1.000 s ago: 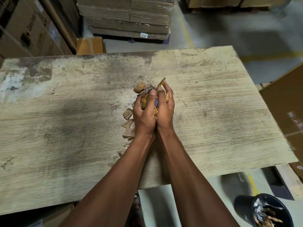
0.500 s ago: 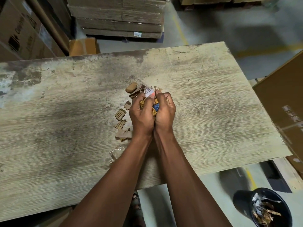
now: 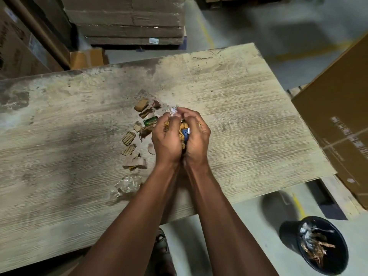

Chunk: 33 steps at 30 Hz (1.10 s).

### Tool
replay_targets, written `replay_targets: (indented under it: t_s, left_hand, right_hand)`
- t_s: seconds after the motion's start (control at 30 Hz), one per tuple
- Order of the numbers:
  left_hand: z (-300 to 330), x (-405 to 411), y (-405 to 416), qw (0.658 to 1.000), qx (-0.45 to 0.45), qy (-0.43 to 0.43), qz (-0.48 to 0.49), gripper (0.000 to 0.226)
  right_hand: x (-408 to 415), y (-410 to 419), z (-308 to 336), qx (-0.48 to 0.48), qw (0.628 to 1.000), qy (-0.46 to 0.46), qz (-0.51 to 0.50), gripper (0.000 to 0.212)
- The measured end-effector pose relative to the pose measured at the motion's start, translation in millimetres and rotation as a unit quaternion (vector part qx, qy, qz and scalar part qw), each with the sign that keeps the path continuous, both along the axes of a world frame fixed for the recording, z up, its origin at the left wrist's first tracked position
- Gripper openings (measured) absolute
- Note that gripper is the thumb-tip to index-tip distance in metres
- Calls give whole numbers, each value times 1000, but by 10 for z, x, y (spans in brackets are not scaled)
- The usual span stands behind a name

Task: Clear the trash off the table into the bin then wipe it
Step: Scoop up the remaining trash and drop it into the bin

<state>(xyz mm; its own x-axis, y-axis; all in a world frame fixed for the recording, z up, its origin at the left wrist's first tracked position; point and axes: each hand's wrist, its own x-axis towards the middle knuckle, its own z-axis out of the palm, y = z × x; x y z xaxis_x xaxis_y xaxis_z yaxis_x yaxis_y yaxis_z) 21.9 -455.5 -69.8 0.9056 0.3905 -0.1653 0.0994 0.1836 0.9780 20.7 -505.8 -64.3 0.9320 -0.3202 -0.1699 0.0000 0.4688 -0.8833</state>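
Note:
My left hand (image 3: 166,142) and my right hand (image 3: 196,141) are cupped together over the middle of the worn wooden table (image 3: 249,120), both closed around a bundle of trash (image 3: 184,132) of brown, yellow, blue and white scraps. Loose cardboard scraps (image 3: 129,144) lie on the table just left of my hands, with a green wrapper (image 3: 150,120) among them. A crumpled clear plastic piece (image 3: 127,184) rests nearer the front edge. The black bin (image 3: 316,246) stands on the floor at the lower right, with trash inside it.
A large cardboard box (image 3: 342,116) stands right of the table. Stacked flat cardboard on a pallet (image 3: 127,22) lies beyond the far edge, with more boxes (image 3: 18,42) at the far left. A sandalled foot (image 3: 162,242) shows under the front edge.
My hands have drawn toward me with the gathered trash, leaving several scraps and a green wrapper uncovered on the table. The view has shifted so the bin shows more fully.

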Motion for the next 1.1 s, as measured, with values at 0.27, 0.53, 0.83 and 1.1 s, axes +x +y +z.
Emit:
replay_targets:
  t_s: [0.27,0.53,0.83,1.1]
  left_hand:
    - [47,-84,-523,998,20,25,-46,37]
    - [83,-416,-1473,991,-48,50,-114,63]
    - [57,-1072,-3076,973,-57,13,-222,24]
    - [-262,-2015,-4461,929,-58,27,-365,28]
  right_hand:
    - [-111,-547,53,8,999,5,-36,19]
    - [-503,-1461,42,13,996,3,-92,11]
    - [-1292,-2980,-49,29,976,-1,-215,27]
    - [-2330,-4319,-334,43,944,0,-328,30]
